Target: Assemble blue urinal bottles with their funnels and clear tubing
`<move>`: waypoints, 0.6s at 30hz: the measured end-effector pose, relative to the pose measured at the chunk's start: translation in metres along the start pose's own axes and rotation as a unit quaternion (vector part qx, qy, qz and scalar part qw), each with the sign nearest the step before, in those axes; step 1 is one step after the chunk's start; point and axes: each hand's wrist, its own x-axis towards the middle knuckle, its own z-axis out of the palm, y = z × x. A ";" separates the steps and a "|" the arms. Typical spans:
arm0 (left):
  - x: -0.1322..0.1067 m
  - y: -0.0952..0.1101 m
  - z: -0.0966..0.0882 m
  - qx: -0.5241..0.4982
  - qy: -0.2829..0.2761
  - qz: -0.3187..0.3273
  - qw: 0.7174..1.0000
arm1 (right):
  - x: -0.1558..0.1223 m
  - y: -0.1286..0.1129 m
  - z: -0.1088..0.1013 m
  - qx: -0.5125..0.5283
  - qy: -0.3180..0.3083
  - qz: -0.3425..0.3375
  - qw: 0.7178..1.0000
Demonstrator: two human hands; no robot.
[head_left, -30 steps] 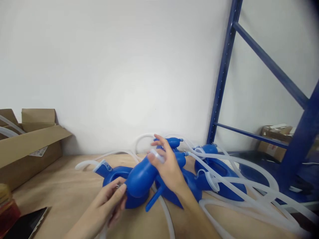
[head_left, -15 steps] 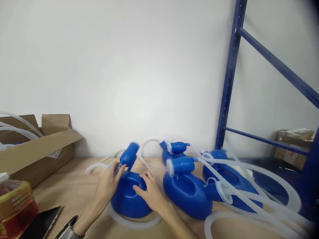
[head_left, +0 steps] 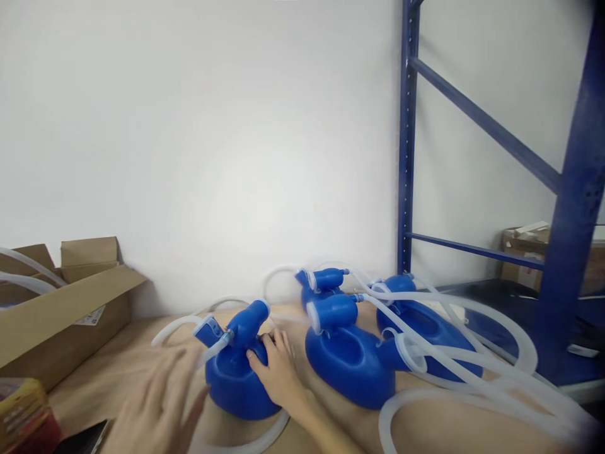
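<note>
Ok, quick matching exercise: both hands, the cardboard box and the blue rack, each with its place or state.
1 right hand
2 left hand
3 cardboard box
4 blue rack

a far left, flaps open
b blurred, fingers spread, lower left
c upright on the right, by the wall
d resting on the nearest blue vessel

Pairs: 1-d, 2-b, 3-a, 4-c

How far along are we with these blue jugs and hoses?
Three blue jugs with hoses attached sit grouped on the right, seemingly finished. The right hand grips the front jug, hose at its neck; the left hand hovers open beside it. More hoses stick out of the cardboard box, possibly still to do.
</note>
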 end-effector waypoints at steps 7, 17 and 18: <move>-0.035 0.069 0.071 0.054 -0.079 0.013 0.995 | -0.013 0.000 0.023 0.097 0.004 0.031 0.995; 0.008 -0.022 0.085 0.070 -0.157 -0.234 0.957 | -0.109 0.041 -0.030 0.017 -0.088 -0.013 0.996; 0.010 -0.041 0.086 0.065 -0.152 -0.248 0.954 | -0.117 0.044 -0.036 -0.011 -0.084 -0.008 0.996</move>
